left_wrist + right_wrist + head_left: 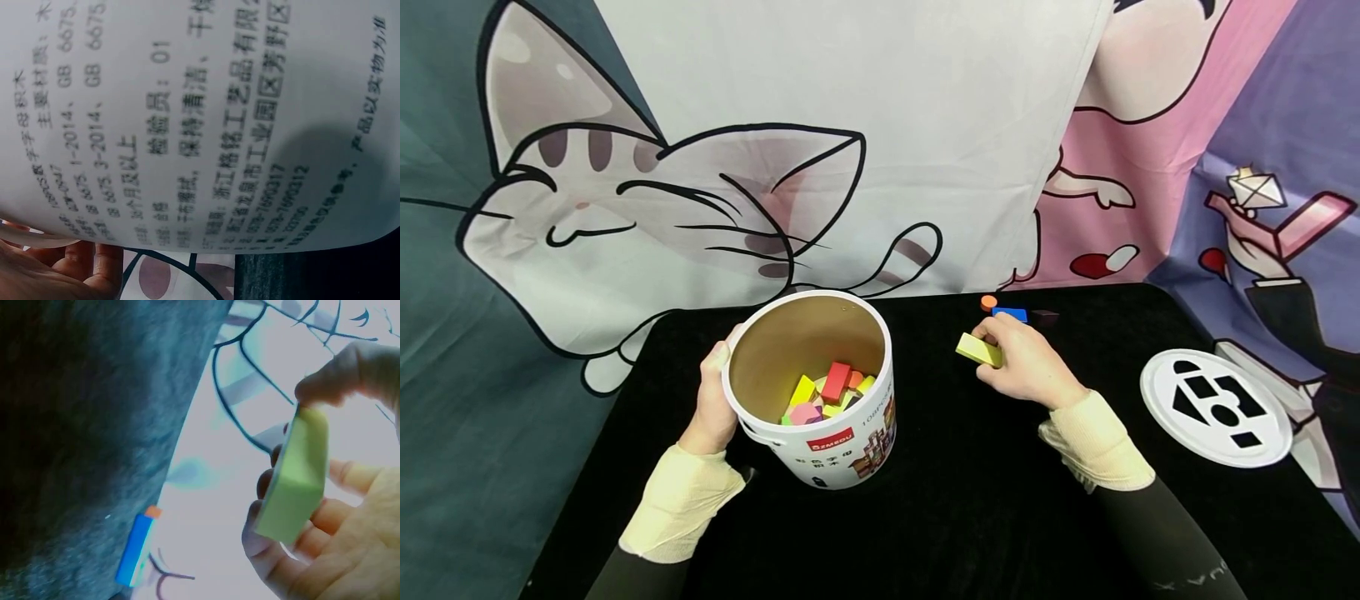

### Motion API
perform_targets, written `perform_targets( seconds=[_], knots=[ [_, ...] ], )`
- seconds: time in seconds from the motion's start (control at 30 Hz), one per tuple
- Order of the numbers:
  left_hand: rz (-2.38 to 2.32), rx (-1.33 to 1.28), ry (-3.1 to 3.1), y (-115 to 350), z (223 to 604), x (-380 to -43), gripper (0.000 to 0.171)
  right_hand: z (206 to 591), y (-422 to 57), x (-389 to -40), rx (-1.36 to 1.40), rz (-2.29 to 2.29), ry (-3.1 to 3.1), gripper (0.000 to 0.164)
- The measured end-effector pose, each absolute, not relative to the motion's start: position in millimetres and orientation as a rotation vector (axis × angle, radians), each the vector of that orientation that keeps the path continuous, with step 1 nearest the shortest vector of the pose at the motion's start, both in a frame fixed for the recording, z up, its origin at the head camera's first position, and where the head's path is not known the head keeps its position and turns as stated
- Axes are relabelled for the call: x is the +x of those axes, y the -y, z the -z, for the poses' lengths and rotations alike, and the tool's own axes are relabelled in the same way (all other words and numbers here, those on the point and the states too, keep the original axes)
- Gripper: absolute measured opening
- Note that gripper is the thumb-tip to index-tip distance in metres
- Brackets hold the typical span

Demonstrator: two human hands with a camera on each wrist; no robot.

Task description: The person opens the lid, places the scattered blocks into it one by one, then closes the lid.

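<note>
A white bucket (808,446) of colored toy blocks (827,392) stands on the black table, its mouth facing up. My left hand (713,408) holds it by its left side near the rim. The bucket's printed wall (187,125) fills most of the left wrist view, with the left fingers (78,262) at the lower left. Between thumb and fingers, my right hand (1030,362) pinches a light yellow rectangular block (976,350) above the table. The right wrist view shows that yellow block (297,478) close up.
Behind the right hand lie a blue block (1010,314), an orange round block (988,302) and a dark piece (1045,315). At the right of the black table (955,500) rests a white lid (1157,383) with cutout shapes. A printed cloth backdrop (925,100) hangs behind.
</note>
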State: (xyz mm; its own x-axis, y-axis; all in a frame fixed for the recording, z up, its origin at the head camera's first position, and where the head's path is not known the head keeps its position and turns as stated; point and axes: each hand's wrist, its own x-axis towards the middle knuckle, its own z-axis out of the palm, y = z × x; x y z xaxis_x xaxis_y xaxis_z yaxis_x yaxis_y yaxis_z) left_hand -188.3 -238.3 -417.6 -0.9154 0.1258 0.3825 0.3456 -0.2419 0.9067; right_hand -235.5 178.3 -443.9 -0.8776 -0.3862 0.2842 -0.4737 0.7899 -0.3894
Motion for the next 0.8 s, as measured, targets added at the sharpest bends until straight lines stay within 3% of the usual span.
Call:
perform_targets(
  seconds=[0.37,0.8],
  knots=[
    [2.298,-0.58,1.834,238,417,-188,0.047,420,-162,-222,0.728,-0.772,2.58,0.035],
    [2.315,-0.602,1.837,237,418,-189,0.051,382,-133,-217,0.798,-0.932,2.361,0.043]
  ],
)
